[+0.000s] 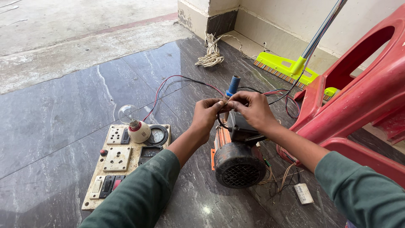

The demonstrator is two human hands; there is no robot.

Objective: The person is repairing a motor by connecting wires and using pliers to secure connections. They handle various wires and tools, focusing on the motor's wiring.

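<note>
both arms reach forward; left hand point(206, 115) and right hand point(252, 109) meet, fingertips pinched on thin wires point(222, 110) above an electric motor point(237, 158).

Glossy dark marble floor point(63, 109), red plastic chair point(363, 93)

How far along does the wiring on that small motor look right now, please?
Done: the test board with its bulb lies beside the motor. In hand: left hand and right hand pinch wires above it. Left: loose strands by the motor remain unjoined.
</note>
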